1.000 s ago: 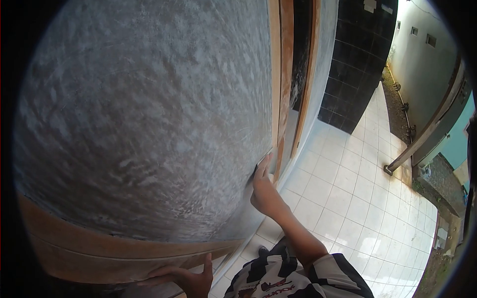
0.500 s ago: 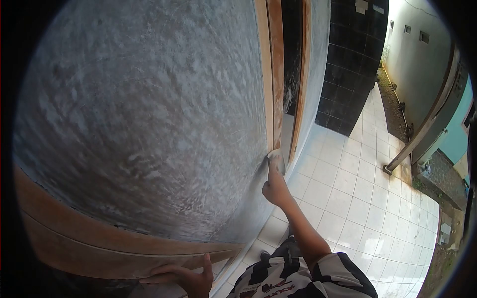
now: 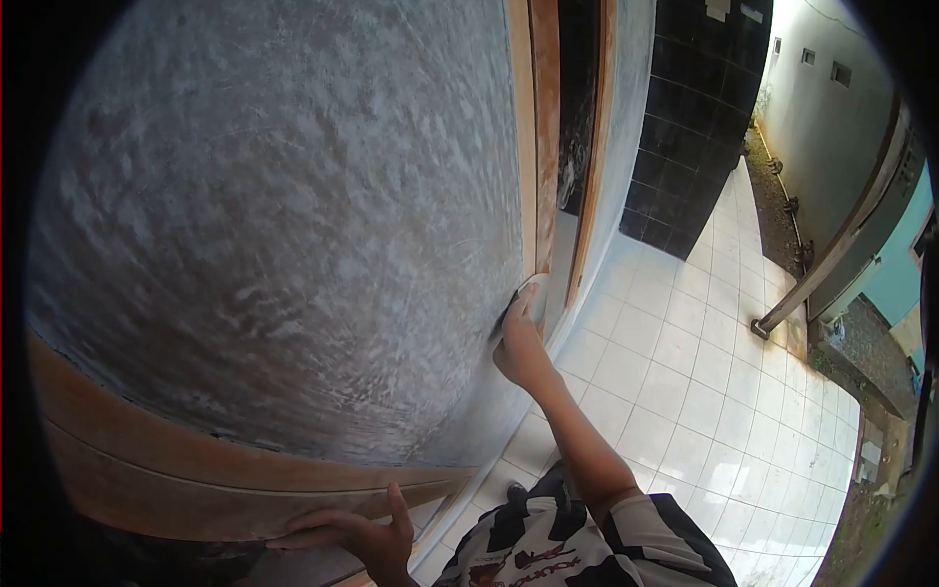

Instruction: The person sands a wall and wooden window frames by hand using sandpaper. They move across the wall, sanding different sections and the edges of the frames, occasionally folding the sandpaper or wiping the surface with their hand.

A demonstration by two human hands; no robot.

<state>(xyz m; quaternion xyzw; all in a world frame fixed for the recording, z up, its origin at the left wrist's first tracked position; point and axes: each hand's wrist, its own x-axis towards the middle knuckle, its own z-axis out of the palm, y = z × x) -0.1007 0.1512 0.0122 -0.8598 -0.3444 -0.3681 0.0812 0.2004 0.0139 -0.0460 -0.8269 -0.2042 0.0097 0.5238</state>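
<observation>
The right hand [image 3: 518, 342], just right of the middle of the frame, holds a thin pale pad [image 3: 539, 282] under straight fingers, by the foot of a long wooden strip [image 3: 523, 147]. The hand hides most of the pad, but it seems to touch the gray wall [image 3: 293, 225]. At the bottom, the left hand [image 3: 377, 541] is spread on brown wood [image 3: 147, 479], thumb up.

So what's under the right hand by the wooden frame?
A thin pale piece pokes out from under the right hand, at the wooden frame. The hand covers the rest of it, and what's beneath that can't be seen.
</observation>
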